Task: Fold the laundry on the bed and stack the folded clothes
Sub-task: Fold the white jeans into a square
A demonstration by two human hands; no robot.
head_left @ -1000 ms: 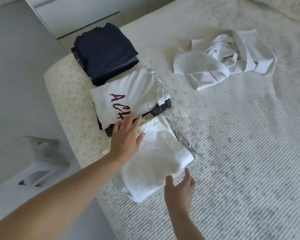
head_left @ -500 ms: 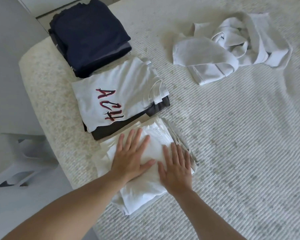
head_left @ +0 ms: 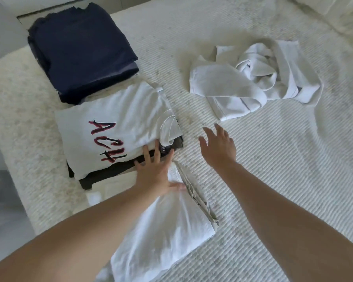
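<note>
My left hand [head_left: 155, 176] lies flat, fingers straight and spread, on the far end of the folded white cotton garment [head_left: 167, 237] nearest me; the fingertips reach over its edge onto the dark folded piece [head_left: 114, 171] at the bottom of the next stack. It grips nothing. My right hand [head_left: 218, 147] hangs above the bed [head_left: 273, 180], fingers straight and loosely fanned, palm down, holding nothing, well apart from any cloth.

The white garment under my left hand is a smooth, slightly crinkled rectangle, lying slantwise at the near left edge of the bed, with thin layered edges of beige fabric [head_left: 200, 200] showing along its right side.

Just beyond it sits a folded white T-shirt with red and black lettering [head_left: 114, 127], soft and flat, resting on the dark piece. Farther left, a thick square bundle of navy knit fabric [head_left: 82, 49] is folded in several layers and touches the far edge of the lettered shirt.

To the far right of these stacks, an unfolded white garment [head_left: 253, 78] lies crumpled in twisted loops and soft ridges.

The bedcover is cream, with fine ribbed rows across the top, and a nubbier, fleecy texture along the rounded left edge.
</note>
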